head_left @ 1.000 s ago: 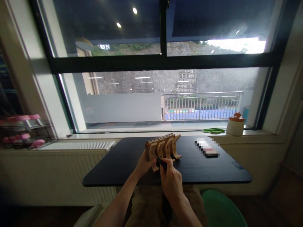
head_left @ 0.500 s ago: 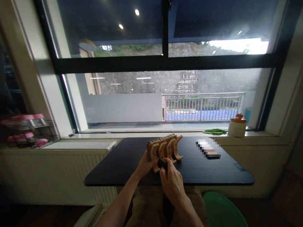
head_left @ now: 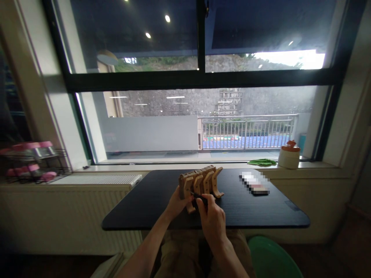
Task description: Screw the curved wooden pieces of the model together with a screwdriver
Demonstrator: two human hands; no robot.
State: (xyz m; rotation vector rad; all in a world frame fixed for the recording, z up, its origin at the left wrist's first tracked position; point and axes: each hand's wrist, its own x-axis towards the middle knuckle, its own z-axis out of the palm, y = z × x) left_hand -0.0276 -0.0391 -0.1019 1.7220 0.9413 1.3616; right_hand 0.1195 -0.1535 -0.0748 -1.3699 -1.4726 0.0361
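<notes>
A light wooden coat rack (head_left: pixel 199 180) with several curved hooks stands on its edge on the black table (head_left: pixel 150 200). My left hand (head_left: pixel 177 202) grips the rack's near left end and holds it upright. My right hand (head_left: pixel 213 218) is closed around a small dark tool (head_left: pixel 199 197), whose tip points at the rack's nearest hooks. What the tool's tip touches is hidden by the hooks and my fingers.
A flat blurred-out object (head_left: pixel 254 183) lies on the table to the right. A white jar with an orange lid (head_left: pixel 289 155) and a green cloth (head_left: pixel 262 162) sit on the windowsill. A wire rack of pink-lidded jars (head_left: pixel 31 160) stands left. A green tub (head_left: pixel 272 258) sits below right.
My right hand has shifted slightly to the right and turned the dark tool against the rack. My left hand keeps its hold. The view has tilted a little.
</notes>
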